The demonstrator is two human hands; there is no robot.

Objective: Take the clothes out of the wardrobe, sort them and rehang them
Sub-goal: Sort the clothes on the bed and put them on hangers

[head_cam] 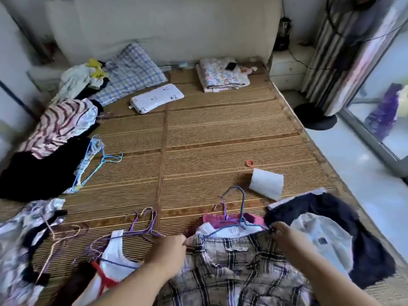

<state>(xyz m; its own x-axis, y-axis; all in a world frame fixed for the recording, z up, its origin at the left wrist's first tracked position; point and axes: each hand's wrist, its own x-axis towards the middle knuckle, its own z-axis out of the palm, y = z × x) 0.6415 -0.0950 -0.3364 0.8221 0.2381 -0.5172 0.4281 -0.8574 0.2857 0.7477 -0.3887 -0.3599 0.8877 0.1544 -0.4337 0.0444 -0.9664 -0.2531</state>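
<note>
- I see a bed covered by a woven mat [198, 140], with clothes heaped along its left and near edges.
- The plaid shirt [238, 268] lies at the near edge. A blue hanger [243, 204] sits at its collar, hook pointing toward the headboard.
- The left hand [170, 246] pinches the shirt's left shoulder edge.
- The right hand [284, 237] pinches the right shoulder, fingers curled.
- A bunch of purple hangers [143, 230] and 1 white tank top [114, 250] lie just left of the shirt.
- A dark garment [364, 250] lies on its right.
</note>
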